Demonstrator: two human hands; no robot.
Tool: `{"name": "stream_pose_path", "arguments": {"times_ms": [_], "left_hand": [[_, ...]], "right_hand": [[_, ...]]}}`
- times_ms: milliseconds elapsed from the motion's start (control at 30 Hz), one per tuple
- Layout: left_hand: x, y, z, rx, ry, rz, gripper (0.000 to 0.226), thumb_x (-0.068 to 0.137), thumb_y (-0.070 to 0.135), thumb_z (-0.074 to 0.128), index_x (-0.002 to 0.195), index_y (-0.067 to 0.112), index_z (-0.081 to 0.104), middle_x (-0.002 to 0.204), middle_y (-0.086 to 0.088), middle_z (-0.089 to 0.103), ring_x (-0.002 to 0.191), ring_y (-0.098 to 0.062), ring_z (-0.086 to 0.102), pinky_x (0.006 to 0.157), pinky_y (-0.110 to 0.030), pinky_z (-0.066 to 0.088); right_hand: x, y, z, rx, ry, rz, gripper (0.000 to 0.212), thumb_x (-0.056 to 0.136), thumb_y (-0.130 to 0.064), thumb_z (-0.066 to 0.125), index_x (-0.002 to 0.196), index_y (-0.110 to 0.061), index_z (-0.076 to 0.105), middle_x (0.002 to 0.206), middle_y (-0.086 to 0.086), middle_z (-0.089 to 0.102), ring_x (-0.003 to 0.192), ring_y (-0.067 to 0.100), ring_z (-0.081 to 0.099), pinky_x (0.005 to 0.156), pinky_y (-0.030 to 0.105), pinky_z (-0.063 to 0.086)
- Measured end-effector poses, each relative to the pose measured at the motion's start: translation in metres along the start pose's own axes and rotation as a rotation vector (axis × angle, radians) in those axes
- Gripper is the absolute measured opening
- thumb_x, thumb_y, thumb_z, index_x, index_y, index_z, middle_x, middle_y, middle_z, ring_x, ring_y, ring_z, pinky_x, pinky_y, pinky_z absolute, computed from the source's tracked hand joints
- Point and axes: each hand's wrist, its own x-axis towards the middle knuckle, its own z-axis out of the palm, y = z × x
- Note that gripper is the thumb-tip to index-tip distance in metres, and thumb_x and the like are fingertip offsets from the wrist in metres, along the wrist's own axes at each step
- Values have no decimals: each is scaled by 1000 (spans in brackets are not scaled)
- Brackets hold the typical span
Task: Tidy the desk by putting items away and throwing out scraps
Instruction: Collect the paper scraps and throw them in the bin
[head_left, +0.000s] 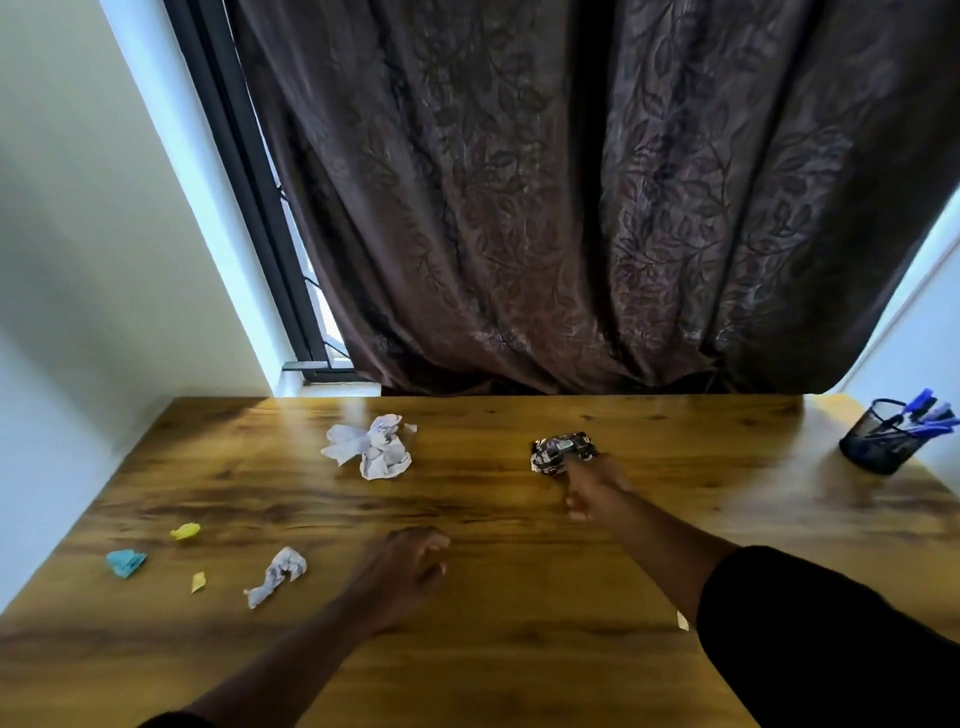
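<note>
A: Wood bench (519, 649), scraps all over. Right hand (592, 483) is out at the dark wrapper (561, 453), far side, middle-right. Fingers touch it; blurred, so I cannot tell if they're clamped on it.

B: Left hand (410, 566)?

A: Low over the bench, fingers loosely curled, holding nothing.

B: Step?

A: Looks like scrap pickup. Next move needs a firm pinch, then a lift; no bin in view.

B: What's left?

A: White paper wad (376, 447) far-centre, small wad (278, 574) near-left, blue scrap (124, 563), 2 yellow scraps (185, 531). Pen cup (878, 441) far right corner. Dark curtain (545, 208) behind, window (270, 208) at left.
</note>
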Motion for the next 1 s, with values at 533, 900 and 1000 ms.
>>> {"name": "stream_pose_path", "arguments": {"times_ms": [533,900,1000], "left_hand": [[16,10,21,-64,92,-155,26,93,20,72,115,33,70,98,20,73,90,7,67,76,-13,54],[65,30,17,-562,95,-325,18,97,15,65,104,31,71,97,7,77,90,-13,73,78,-44,63],[81,44,11,-889,65,-461,16,104,20,58,117,16,67,112,-13,74,98,-33,73,83,-54,62]], "right_hand": [[72,-25,-1,-112,99,-69,65,74,-52,82,116,-20,44,92,9,70,70,27,72,46,41,61],[55,-25,-33,187,-14,-235,38,87,-22,78,117,-30,56,94,3,74,66,17,69,51,29,55],[28,-30,-24,239,-201,-265,36,87,-20,80,115,-31,61,101,4,76,64,18,70,47,24,49]]}}
